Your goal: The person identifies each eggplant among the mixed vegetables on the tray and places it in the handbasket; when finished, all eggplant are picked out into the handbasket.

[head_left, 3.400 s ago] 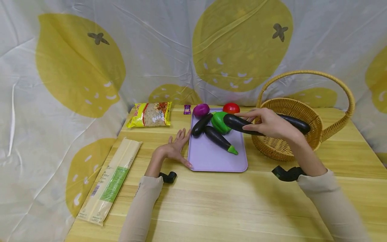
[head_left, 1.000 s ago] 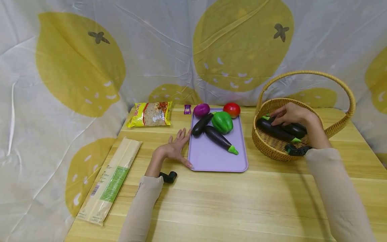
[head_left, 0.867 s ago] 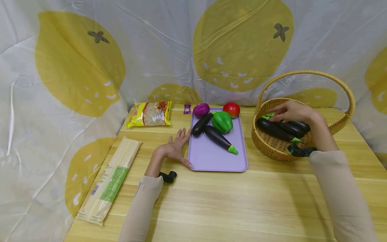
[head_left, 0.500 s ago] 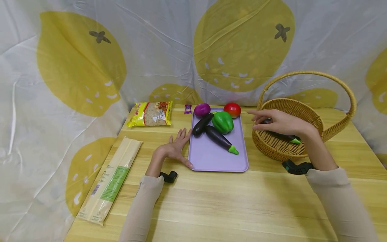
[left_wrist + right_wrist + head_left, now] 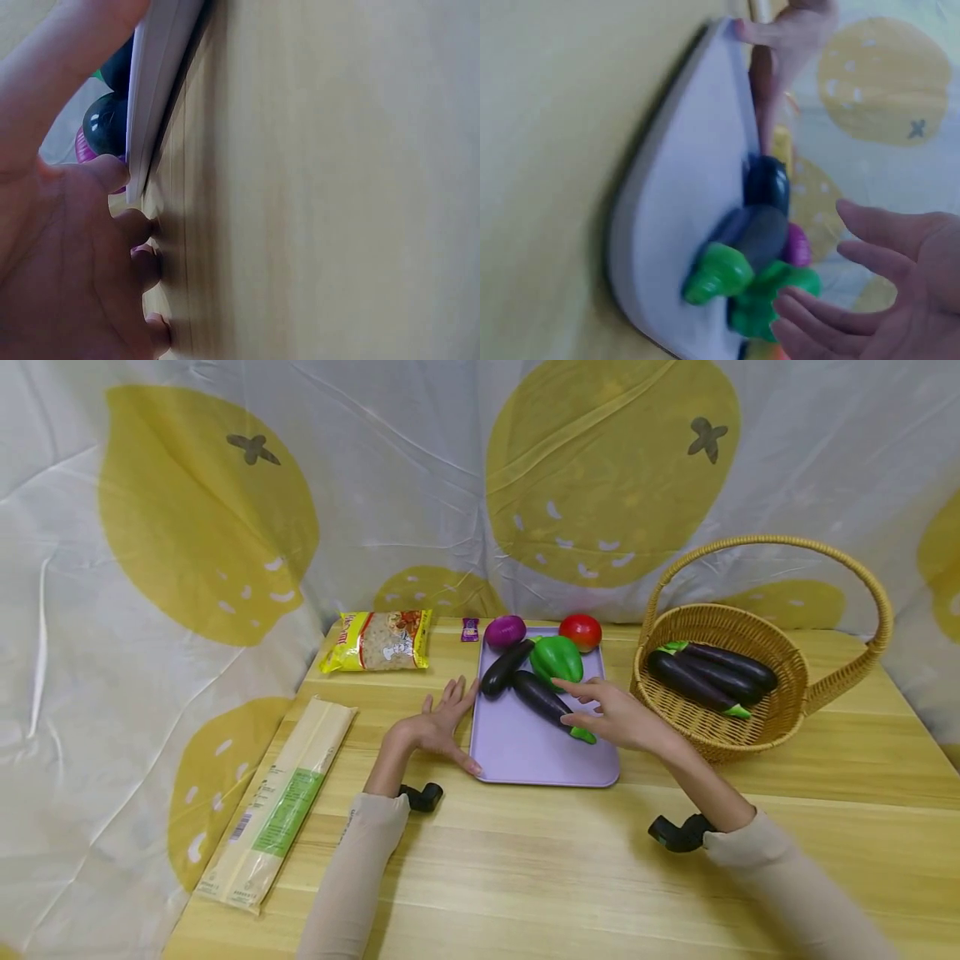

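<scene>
My left hand [image 5: 435,731] lies with spread fingers against the left rim of a lilac tray [image 5: 540,768]. Over the tray's right side hovers my right hand [image 5: 618,717], its fingers apart and nothing between them. Closest to it is an eggplant [image 5: 538,697], whose green stem end [image 5: 718,276] shows in the right wrist view. Also on the tray are a second eggplant [image 5: 504,670] and a green bell pepper [image 5: 558,662]. A purple onion [image 5: 506,631] and a red tomato [image 5: 581,632] sit at its far corners. Three eggplants [image 5: 705,672] lie in the wicker basket [image 5: 678,727].
The basket's tall handle [image 5: 873,602] arches up at the right. A yellow food packet [image 5: 386,642] and a small purple wrapped sweet [image 5: 469,629] lie at the back. A long pale packet [image 5: 277,810] lies at the left. A lemon-print cloth [image 5: 420,485] hangs behind the table.
My right hand carried an eggplant into the basket, let go beside the others, and came back leftward over the tray. My left hand stayed at the tray's edge.
</scene>
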Motion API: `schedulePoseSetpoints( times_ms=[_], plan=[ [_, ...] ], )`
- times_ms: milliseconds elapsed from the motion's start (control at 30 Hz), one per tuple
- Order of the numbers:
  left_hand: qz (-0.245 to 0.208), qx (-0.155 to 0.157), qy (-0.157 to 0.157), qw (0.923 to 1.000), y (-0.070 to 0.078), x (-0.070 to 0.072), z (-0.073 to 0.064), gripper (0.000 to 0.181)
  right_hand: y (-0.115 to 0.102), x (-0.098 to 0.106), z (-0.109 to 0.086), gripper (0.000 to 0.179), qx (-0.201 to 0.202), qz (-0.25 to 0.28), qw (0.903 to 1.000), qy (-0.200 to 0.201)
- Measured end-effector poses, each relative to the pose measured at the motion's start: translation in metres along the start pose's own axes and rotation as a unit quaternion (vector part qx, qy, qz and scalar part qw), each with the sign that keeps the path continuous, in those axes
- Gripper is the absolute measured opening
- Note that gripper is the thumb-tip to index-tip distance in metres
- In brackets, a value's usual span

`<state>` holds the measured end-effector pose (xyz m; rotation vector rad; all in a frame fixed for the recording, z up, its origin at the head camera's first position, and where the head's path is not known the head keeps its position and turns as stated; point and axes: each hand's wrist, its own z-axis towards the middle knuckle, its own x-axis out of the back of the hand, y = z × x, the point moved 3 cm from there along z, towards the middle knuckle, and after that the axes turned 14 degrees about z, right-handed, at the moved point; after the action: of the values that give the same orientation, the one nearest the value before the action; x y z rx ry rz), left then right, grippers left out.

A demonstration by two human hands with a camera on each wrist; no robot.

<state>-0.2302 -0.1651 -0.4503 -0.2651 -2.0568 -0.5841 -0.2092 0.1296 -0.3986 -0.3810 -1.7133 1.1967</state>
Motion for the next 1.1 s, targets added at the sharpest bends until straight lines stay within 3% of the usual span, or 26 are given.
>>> schedulePoseSetpoints(
  times_ms=[300, 500, 1100],
  plan=[
    [0.003, 0.001, 0.000, 1.0000, 0.000, 0.000, 0.000, 0.147, 0.015, -0.022, 0.010, 0.062, -0.006, -0.015, 0.9992, 0.036],
    [-0.003, 0.000, -0.001, 1.0000, 0.000, -0.001, 0.000, 0.148, 0.016, -0.026, 0.013, 0.061, -0.029, -0.009, 0.9978, 0.059],
    [-0.007, 0.001, 0.002, 1.0000, 0.000, -0.001, 0.001, 0.148, 0.019, -0.032, 0.026, 0.057, -0.039, -0.017, 0.9937, 0.104]
  ],
)
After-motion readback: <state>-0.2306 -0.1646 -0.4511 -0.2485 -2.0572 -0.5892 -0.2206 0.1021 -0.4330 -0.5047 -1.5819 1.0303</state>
